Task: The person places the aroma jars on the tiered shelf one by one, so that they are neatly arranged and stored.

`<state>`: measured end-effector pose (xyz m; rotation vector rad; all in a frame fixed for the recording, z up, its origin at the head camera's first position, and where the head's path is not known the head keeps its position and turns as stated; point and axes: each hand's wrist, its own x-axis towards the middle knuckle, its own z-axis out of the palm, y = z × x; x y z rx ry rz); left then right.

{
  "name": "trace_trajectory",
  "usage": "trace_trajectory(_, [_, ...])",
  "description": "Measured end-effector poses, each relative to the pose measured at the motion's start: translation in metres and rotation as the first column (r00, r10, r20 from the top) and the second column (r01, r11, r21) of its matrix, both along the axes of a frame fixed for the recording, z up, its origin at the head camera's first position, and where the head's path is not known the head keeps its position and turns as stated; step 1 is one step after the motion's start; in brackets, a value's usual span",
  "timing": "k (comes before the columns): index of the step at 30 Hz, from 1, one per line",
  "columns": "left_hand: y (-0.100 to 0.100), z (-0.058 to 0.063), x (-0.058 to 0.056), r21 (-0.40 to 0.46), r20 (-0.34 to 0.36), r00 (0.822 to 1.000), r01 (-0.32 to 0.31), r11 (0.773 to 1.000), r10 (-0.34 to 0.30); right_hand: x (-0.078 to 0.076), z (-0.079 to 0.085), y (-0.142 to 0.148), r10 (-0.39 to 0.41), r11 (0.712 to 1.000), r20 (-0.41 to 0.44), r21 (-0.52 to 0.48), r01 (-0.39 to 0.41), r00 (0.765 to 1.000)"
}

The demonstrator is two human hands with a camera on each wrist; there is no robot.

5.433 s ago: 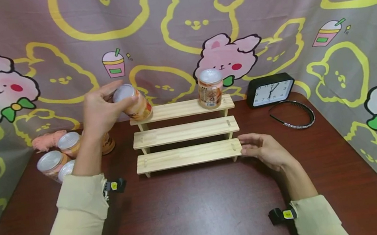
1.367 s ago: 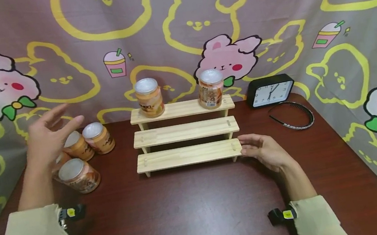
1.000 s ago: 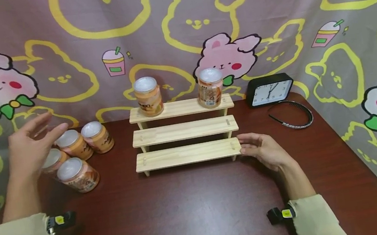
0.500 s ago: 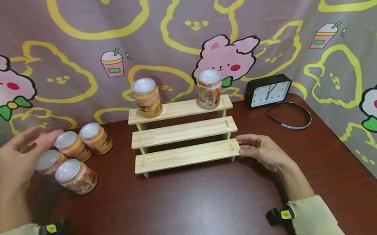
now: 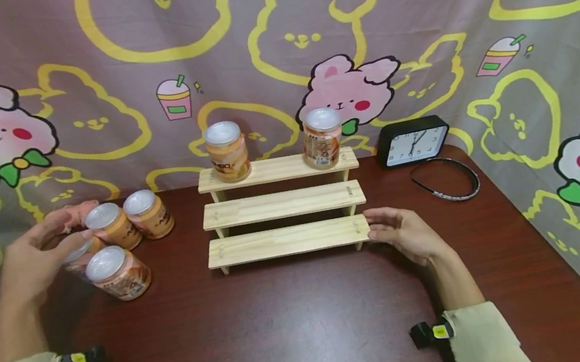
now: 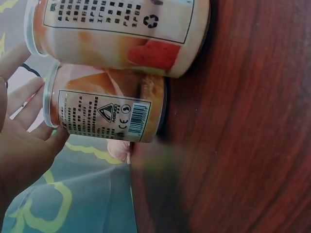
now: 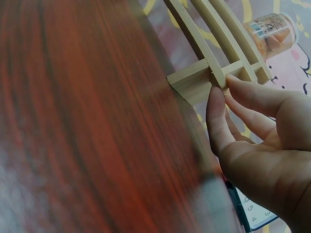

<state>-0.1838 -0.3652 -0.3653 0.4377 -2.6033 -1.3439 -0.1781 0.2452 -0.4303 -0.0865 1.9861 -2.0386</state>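
Leftmost can [image 5: 79, 259]: pickup step, seemingly. Left hand [image 5: 31, 260] around top, can't tell if clamped; right hand [image 5: 404, 233] pinches shelf [image 5: 283, 205]. Next wants firm grip, straight lift.

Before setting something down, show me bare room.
Free: lower two steps of the wooden stand; its top step between two jars; the tabletop before it. Crowded: left, with four jars, pink yarn and left hand; right rear, with analog clock and headband.
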Motion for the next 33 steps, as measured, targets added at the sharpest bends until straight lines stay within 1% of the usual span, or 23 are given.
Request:
trace_trajectory(2, [-0.002,-0.002,0.000,-0.017,0.026,0.999,0.048,0.999,-0.048,0.000,0.000,0.000,-0.002,1.000,0.002,-0.002,0.002,1.000])
trace_trajectory(4, [-0.004,-0.002,0.001,-0.040,0.069,0.993,0.094,0.995,-0.091,0.001,0.000,0.000,-0.002,1.000,0.002,-0.002,0.002,1.000])
trace_trajectory(6, [-0.006,-0.003,0.001,-0.049,0.107,0.988,0.117,0.992,-0.112,0.001,0.000,0.000,-0.003,1.000,0.002,-0.001,0.003,1.000])
trace_trajectory(8, [-0.007,-0.004,0.002,-0.044,0.134,0.983,0.129,0.991,-0.122,0.001,0.000,0.000,-0.005,1.000,0.004,0.002,0.005,1.000])
trace_trajectory(14, [-0.012,-0.008,0.003,-0.018,0.184,0.977,0.116,0.993,-0.110,0.001,0.001,-0.002,-0.002,1.000,0.000,0.003,0.002,1.000])
trace_trajectory(18, [-0.014,-0.011,0.004,-0.009,0.183,0.975,0.131,0.991,-0.128,0.002,0.001,-0.002,0.003,1.000,-0.013,-0.003,-0.003,1.000])
trace_trajectory(21, [-0.013,-0.013,0.005,-0.016,0.168,0.980,0.114,0.993,-0.110,0.002,0.001,-0.003,0.006,1.000,-0.014,-0.008,-0.006,1.000])
trace_trajectory(26, [-0.010,-0.015,0.006,-0.026,0.144,0.988,0.062,0.998,-0.058,0.002,0.000,-0.003,0.002,1.000,-0.008,0.017,-0.002,1.000])
trace_trajectory(28, [-0.010,-0.015,0.006,-0.020,0.146,0.987,0.069,0.997,-0.066,0.002,0.000,-0.002,0.000,1.000,-0.008,0.027,0.000,1.000])
trace_trajectory(33, [-0.013,-0.013,0.004,-0.053,0.145,0.983,0.118,0.992,-0.109,0.002,0.001,-0.002,0.003,0.999,-0.009,0.036,-0.003,1.000])
